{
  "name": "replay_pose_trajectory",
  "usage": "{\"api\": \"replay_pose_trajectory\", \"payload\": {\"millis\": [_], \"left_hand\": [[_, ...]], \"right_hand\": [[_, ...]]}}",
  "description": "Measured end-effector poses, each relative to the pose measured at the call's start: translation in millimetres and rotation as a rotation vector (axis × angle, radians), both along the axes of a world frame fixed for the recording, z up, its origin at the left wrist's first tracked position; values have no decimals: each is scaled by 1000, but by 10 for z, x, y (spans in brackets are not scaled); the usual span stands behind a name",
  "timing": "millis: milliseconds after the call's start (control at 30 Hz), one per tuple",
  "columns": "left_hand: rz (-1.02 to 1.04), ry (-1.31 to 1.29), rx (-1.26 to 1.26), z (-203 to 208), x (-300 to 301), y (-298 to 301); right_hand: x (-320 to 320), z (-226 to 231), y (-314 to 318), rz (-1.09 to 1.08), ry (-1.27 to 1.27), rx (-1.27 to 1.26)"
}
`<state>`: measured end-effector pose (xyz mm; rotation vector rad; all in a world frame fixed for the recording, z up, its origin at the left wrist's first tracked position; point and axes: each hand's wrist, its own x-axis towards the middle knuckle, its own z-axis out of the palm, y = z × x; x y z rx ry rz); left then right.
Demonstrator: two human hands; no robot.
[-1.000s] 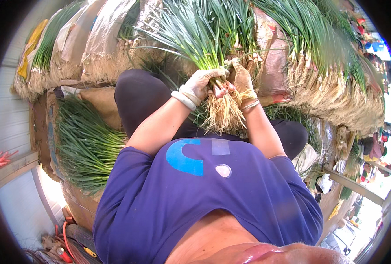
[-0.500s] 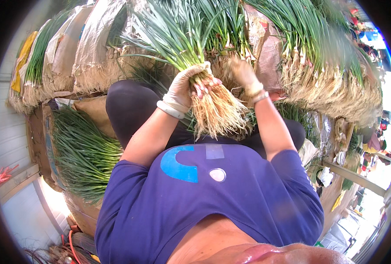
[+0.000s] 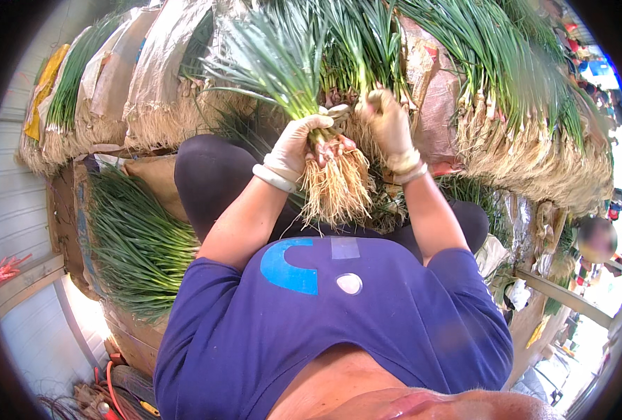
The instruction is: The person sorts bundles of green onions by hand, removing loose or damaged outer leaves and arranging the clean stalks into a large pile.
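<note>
My left hand point(image 3: 291, 148), in a pale glove, is closed around a bunch of green garlic point(image 3: 335, 150). Its leaves point away from me, and the pinkish bulbs and long straw-coloured roots hang toward my chest. To the right of the bunch my gloved right hand point(image 3: 391, 129) is raised, its fingers pinched at the lower end of a green garlic stalk. That stalk lies against the pile of green garlic point(image 3: 339, 59) just beyond my hands. The fingertips are partly hidden, so the exact grip is hard to see.
More green garlic point(image 3: 517, 126) lies in a thick row at the right, roots toward me. Sack-wrapped bundles point(image 3: 158, 77) line the far left. Another heap of green garlic point(image 3: 139, 245) is beside my left knee. A wooden rail point(image 3: 563, 297) stands at the right.
My right hand was blurred in motion and is now steadier, its fingers drawn together at a stalk by the pile. The bunch in my left hand has turned slightly, its roots hanging straighter.
</note>
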<state>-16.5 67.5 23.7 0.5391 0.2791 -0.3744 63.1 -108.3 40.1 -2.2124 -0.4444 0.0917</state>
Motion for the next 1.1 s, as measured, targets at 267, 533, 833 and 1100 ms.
{"api": "replay_pose_trajectory", "payload": {"millis": [267, 533, 833, 1100], "left_hand": [[-6, -12, -123, 6, -4, -120], [-128, -23, 115, -57, -6, -64], [20, 58, -52, -88, -33, -173], [9, 47, -148, -90, -47, -153]], "right_hand": [[-383, -756, -723, 354, 199, -762], [14, -394, 118, 135, 942, 968], [364, -972, 10, -64, 1162, 1402], [114, -428, 368, -25, 1274, 1007]]}}
